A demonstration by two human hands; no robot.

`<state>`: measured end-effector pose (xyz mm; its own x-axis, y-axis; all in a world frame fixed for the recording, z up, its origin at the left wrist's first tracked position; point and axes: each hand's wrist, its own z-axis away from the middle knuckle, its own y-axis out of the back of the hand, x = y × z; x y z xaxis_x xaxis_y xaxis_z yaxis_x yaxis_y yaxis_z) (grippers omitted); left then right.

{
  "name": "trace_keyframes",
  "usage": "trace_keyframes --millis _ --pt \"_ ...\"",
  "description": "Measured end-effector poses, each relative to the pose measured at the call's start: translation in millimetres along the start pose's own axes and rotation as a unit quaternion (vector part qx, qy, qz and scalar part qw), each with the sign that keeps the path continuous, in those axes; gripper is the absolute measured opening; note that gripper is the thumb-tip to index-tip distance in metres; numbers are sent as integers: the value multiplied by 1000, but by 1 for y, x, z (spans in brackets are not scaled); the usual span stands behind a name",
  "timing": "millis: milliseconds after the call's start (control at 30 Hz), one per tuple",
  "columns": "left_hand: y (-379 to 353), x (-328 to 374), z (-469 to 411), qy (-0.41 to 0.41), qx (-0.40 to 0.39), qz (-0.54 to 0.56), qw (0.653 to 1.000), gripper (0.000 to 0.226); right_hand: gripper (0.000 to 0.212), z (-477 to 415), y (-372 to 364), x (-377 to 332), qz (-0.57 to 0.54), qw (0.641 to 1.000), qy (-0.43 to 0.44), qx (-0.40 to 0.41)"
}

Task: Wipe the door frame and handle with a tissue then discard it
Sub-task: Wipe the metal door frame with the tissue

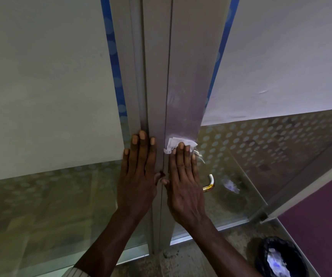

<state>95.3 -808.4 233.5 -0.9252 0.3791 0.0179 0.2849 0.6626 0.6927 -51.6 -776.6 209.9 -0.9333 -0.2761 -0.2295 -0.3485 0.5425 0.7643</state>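
Observation:
A grey metal door frame (183, 76) runs up the middle between frosted glass panels. My right hand (185, 180) lies flat against the frame and presses a crumpled white tissue (173, 143) to it under the fingertips. My left hand (139, 172) rests flat and open on the neighbouring frame post, fingers spread, holding nothing. A curved brass door handle (210, 183) sticks out just right of my right hand, partly hidden behind it.
A bin with a black liner (281, 258), holding crumpled paper, stands on the floor at the lower right. Glass panels with a dotted film flank the frame. A purple wall (324, 226) is at the right.

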Motion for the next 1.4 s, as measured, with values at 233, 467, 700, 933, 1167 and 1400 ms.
trace_keyframes --millis 233,467,700,933,1167,1400 --pt "0 2 0 5 8 10 1000 124 71 -80 59 -9 -3 995 20 94" --pt "1 2 0 9 5 -2 1000 127 74 -78 59 -7 -3 996 35 84" --pt "4 -1 -1 -3 6 -14 1000 135 67 15 0 17 27 998 27 -45" --pt "2 1 -1 7 6 -5 1000 133 69 -78 61 1 23 995 56 74" --pt "3 0 -1 5 6 -5 1000 128 75 -78 61 -3 36 994 68 73" --pt "3 -3 0 -4 -5 -19 1000 133 80 -4 10 11 67 996 44 -39"
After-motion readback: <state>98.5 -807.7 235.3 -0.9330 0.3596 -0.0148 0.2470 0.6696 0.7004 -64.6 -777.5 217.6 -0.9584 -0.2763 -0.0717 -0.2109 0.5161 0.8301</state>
